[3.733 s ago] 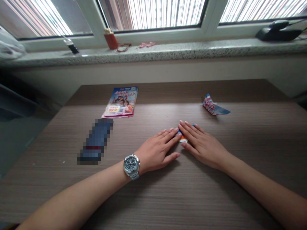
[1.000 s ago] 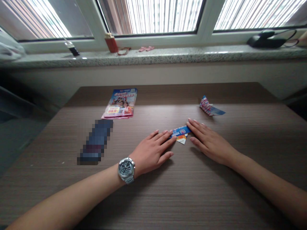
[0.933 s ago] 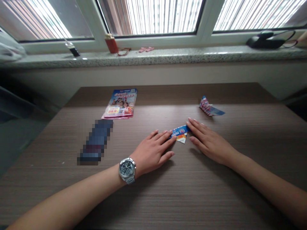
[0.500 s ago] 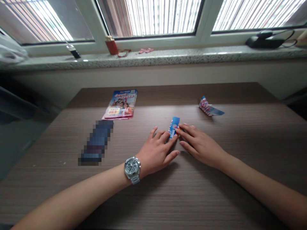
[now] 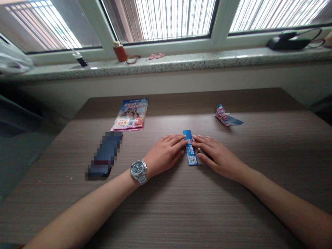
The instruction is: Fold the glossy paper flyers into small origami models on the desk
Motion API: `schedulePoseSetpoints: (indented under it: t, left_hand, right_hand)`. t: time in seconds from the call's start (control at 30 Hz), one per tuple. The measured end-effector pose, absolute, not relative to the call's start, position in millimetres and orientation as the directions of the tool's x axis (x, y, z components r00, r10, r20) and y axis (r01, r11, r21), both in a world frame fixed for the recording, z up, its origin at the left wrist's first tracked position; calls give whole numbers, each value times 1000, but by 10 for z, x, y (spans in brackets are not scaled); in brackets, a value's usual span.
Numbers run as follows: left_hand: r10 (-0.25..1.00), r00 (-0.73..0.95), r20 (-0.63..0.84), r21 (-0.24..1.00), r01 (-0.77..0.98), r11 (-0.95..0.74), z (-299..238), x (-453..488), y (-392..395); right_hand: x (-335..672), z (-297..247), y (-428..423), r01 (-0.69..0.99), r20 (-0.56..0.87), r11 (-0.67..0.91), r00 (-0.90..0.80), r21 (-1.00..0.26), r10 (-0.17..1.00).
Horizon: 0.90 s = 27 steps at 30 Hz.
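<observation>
A narrow folded flyer (image 5: 192, 159), blue with white print and a QR code at its near end, lies on the table between my hands. My left hand (image 5: 167, 152), a metal watch (image 5: 138, 168) on its wrist, rests its stretched fingertips along the flyer's left edge. From the right side, my right hand (image 5: 216, 155) lays its extended fingers on the flyer, with the thumb apart and lower. A bit of orange printed paper shows under those fingers. Neither hand is closed around the paper.
A stack of printed flyers (image 5: 132, 114) lies at the back left, with a pixelated dark phone-like object (image 5: 106, 155) nearer me. A folded paper piece (image 5: 228, 117) stands at the back right. On the windowsill are a red case (image 5: 120, 53) and a black device (image 5: 290, 42).
The flyer strip has turned, so its near end with the QR code now shows. My left hand has drawn back leftward from over it; the right hand stays nearly in place.
</observation>
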<state>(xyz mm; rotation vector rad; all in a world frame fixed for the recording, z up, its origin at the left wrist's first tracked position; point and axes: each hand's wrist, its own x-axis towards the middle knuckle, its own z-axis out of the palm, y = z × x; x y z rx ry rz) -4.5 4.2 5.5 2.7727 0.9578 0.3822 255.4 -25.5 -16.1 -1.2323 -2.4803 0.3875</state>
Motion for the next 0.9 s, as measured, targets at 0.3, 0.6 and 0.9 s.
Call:
schedulePoseSetpoints:
  t: [0.3, 0.6, 0.9]
  left_hand:
    - [615, 763, 198, 130, 602, -788, 35, -24, -45]
    - [654, 733, 189, 85, 651, -754, 75, 7, -146]
    - [585, 759, 286, 184, 555, -811, -17, -37, -41]
  right_hand:
    - [2528, -125, -257, 706, 264, 580, -517, -407, 814]
    - [2492, -207, -264, 681, 308, 645, -568, -346, 764]
    - [2529, -180, -233, 601, 365, 701, -599, -383, 713]
